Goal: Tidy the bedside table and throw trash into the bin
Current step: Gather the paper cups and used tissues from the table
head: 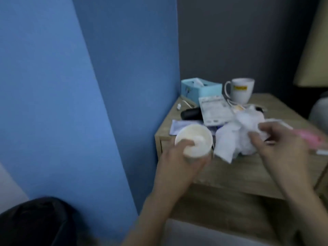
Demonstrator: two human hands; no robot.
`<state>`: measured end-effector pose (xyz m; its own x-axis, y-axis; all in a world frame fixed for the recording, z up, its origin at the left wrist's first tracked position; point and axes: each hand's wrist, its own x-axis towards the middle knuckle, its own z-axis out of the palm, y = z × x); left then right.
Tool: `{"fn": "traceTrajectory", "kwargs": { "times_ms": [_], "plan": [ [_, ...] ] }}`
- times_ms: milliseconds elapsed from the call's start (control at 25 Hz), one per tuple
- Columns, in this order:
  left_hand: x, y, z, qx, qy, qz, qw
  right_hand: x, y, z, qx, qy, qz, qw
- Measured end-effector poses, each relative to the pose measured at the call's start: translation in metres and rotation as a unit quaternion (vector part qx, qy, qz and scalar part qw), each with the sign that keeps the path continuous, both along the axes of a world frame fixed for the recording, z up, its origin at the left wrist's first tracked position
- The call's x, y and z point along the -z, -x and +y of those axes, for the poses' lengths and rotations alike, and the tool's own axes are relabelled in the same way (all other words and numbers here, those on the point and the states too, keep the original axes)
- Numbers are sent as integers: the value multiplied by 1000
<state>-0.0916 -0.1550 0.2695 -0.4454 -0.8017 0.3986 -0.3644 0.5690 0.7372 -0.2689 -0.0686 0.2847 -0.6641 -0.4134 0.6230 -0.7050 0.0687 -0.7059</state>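
Bottom left, a dark bin [33,222] sits low by the blue wall [71,103]. My left hand [179,162] is wrapped around a white paper cup [193,142], thumb hooked over the rim, held at the left front corner of the wooden worktop [239,176]. Behind the cup: a pale flat sheet [179,126], a black case [190,113], then a teal tissue box [200,89] at the back by the wall. A white printed packet [215,110] lies mid-worktop, and a white mug [241,90] stands upright behind it. My right hand [276,148] is closed on a bunch of crumpled white tissues [239,137], the wad hanging over the worktop. Something pink [310,137] is just beside that hand, blurred; can't tell what. Far right, a lampshade [314,55].
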Motion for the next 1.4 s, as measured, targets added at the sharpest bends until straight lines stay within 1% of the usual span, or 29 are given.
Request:
{"fn": "traceTrajectory", "kwargs": {
  "times_ms": [120, 200, 240, 280, 360, 400, 480, 520, 560, 600, 720, 800, 880, 1000, 1040, 1160, 1240, 1320, 1400],
  "plan": [
    [-61, 29, -44, -9, 18, -22, 1000, -57, 26, -27, 39, 63, -10, 997],
    [-78, 45, -67, -8, 18, -36, 999, -77, 36, -56, 56, 87, -30, 994],
    [-80, 53, -73, -4, 14, -43, 999, -80, 40, -70, 63, 84, -37, 994],
    [-81, 59, -79, 0, 6, -50, 999, -81, 41, -84, 63, 61, -37, 995],
    [-78, 66, -90, 2, -2, -71, 997, -73, 35, -108, 23, -56, -6, 998],
    [-76, 67, -94, 1, 0, -84, 996, -65, 30, -117, -12, -121, 19, 992],
    [-74, 68, -100, 3, 14, -99, 995, -50, 23, -121, -55, -234, 66, 968],
    [-74, 68, -104, 10, 18, -98, 995, -43, 21, -121, -57, -280, 97, 953],
    [-71, 68, -106, 21, 11, -91, 996, -38, 21, -119, -52, -313, 123, 940],
    [-68, 67, -107, 32, -8, -74, 997, -35, 21, -118, -44, -325, 139, 935],
    [-49, 69, -106, 38, -75, 9, 996, -34, 19, -111, -44, -278, 152, 948],
    [-37, 70, -104, 40, -107, 45, 992, -34, 16, -107, -49, -264, 175, 947],
    [-30, 70, -105, 43, -121, 36, 991, -33, 17, -106, -56, -294, 187, 936],
    [-27, 68, -108, 45, -137, -22, 989, -32, 16, -103, -62, -376, 185, 906],
    [-25, 67, -109, 45, -142, -38, 988, -33, 14, -102, -61, -371, 194, 906],
    [-19, 66, -112, 50, -151, -48, 986, -26, 19, -101, -38, -301, 207, 930],
    [-13, 63, -109, 50, -152, -50, 986, -24, 20, -98, -38, -315, 218, 923],
    [-10, 59, -101, 31, -126, -58, 990, -27, 20, -96, -57, -287, 204, 934],
    [-18, 54, -92, 2, -95, -76, 993, -37, 22, -92, -35, -250, 195, 948]
  ]
}}
